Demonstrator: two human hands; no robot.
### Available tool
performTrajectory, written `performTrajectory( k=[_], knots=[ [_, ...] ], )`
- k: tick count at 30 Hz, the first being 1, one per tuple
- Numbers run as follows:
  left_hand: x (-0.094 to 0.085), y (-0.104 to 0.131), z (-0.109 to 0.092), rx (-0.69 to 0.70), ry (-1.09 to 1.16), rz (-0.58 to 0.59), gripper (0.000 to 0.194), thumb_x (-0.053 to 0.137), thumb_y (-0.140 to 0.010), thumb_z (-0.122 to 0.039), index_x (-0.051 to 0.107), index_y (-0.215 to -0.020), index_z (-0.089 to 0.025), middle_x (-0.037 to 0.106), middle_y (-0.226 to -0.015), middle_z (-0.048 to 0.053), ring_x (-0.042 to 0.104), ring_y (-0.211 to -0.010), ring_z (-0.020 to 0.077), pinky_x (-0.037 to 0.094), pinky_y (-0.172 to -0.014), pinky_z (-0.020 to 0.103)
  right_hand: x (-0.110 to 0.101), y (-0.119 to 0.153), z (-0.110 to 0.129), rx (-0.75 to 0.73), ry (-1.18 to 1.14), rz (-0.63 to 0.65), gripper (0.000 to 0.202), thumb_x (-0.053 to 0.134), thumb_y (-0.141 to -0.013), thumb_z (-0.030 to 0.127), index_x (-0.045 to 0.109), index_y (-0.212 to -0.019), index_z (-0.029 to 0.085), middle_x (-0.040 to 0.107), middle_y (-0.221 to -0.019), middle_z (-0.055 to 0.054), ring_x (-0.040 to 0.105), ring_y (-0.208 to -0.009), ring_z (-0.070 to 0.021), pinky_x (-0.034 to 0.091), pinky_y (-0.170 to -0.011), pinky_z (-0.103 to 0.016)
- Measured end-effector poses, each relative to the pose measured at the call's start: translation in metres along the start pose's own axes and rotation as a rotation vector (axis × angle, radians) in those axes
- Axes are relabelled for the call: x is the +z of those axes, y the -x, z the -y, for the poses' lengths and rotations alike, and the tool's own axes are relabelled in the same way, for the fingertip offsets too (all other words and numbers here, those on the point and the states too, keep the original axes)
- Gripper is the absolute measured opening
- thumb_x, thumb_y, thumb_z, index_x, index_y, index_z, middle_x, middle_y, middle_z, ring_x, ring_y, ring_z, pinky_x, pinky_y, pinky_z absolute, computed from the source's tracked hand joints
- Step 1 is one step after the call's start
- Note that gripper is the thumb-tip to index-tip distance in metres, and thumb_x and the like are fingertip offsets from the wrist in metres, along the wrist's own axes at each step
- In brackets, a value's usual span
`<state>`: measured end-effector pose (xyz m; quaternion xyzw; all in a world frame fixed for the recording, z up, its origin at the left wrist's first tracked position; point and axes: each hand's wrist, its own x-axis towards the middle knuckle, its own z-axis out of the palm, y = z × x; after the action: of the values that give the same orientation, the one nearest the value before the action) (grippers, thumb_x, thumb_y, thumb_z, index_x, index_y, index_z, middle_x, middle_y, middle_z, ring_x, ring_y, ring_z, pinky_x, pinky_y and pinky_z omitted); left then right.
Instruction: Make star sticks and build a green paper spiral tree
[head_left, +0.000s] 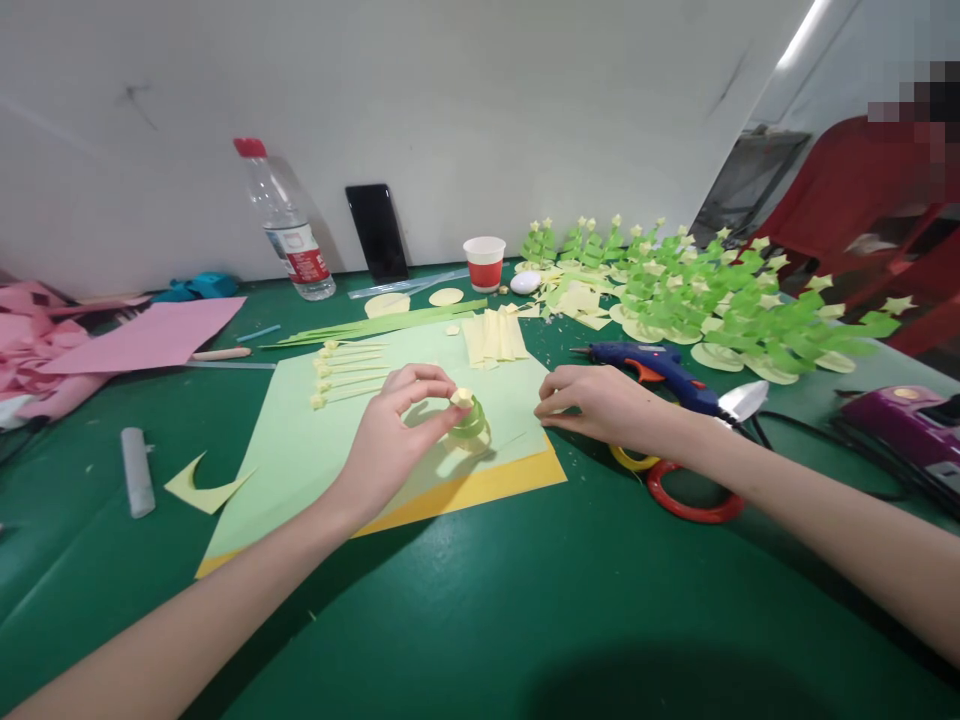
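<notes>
My left hand [390, 440] pinches the top of a small paper plant [470, 428], a green spiral with a pale yellow star tip over a round pale base. The plant stands on light green paper sheets [300, 470], with a yellow-orange sheet [480, 485] showing beneath. At the sheets' right edge my right hand [596, 402] rests low with its fingers drawn together; anything between them is hidden. Left of the plant lie several star-tipped paper strips [349, 375]. Pale folded strips [495, 337] lie behind it.
A blue glue gun [660, 370] and red-and-yellow-handled scissors [694, 505] lie by my right forearm. Finished paper plants [697, 280] crowd the back right. A bottle [292, 240], phone [377, 230] and paper cup [485, 264] stand along the wall. Pink paper [150, 335] lies left.
</notes>
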<state>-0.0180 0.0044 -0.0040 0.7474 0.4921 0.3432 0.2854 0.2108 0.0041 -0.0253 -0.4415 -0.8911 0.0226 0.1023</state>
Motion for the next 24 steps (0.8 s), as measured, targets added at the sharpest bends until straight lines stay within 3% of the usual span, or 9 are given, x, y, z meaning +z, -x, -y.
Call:
performTrajectory(
  k=[7,15,20,24],
  knots=[
    [0.0,0.001,-0.001,-0.011,0.02,0.008,0.012,0.058,-0.072,-0.034,0.061,-0.069,-0.023,0.058,-0.095,0.001,0.054,-0.093,0.0236,0.041,-0.086,0.037,-0.003,0.0,0.005,0.027,0.041,0.028,0.019,0.044,-0.079,0.014,0.059,-0.067,0.016,0.063,-0.076,-0.007,0.055,-0.066,-0.0146,0.035,-0.054,-0.024],
    [0.0,0.001,-0.001,-0.006,0.012,0.01,0.013,0.057,-0.072,-0.034,0.061,-0.07,-0.023,0.059,-0.094,0.002,0.054,-0.094,0.0248,0.042,-0.082,0.037,-0.025,0.005,-0.001,0.299,0.061,-0.036,0.022,0.021,-0.09,0.026,0.041,-0.083,0.018,0.045,-0.054,0.001,0.041,-0.043,-0.0126,0.027,-0.043,-0.024],
    [-0.001,0.001,-0.001,-0.019,0.014,0.021,0.015,0.057,-0.072,-0.036,0.062,-0.071,-0.022,0.058,-0.095,0.003,0.053,-0.093,0.0241,0.041,-0.085,0.038,-0.028,0.005,-0.003,0.356,0.099,-0.053,0.018,0.027,-0.086,0.026,0.038,-0.073,0.02,0.031,-0.045,0.004,0.031,-0.037,-0.013,0.017,-0.042,-0.026],
    [-0.001,0.001,0.0,-0.012,0.021,0.015,0.015,0.056,-0.072,-0.035,0.061,-0.069,-0.022,0.057,-0.094,0.002,0.053,-0.094,0.0234,0.039,-0.087,0.038,-0.026,0.004,-0.003,0.369,0.086,-0.084,0.022,0.031,-0.085,0.026,0.038,-0.065,0.021,0.029,-0.042,0.005,0.027,-0.036,-0.0116,0.015,-0.042,-0.026]
  ],
)
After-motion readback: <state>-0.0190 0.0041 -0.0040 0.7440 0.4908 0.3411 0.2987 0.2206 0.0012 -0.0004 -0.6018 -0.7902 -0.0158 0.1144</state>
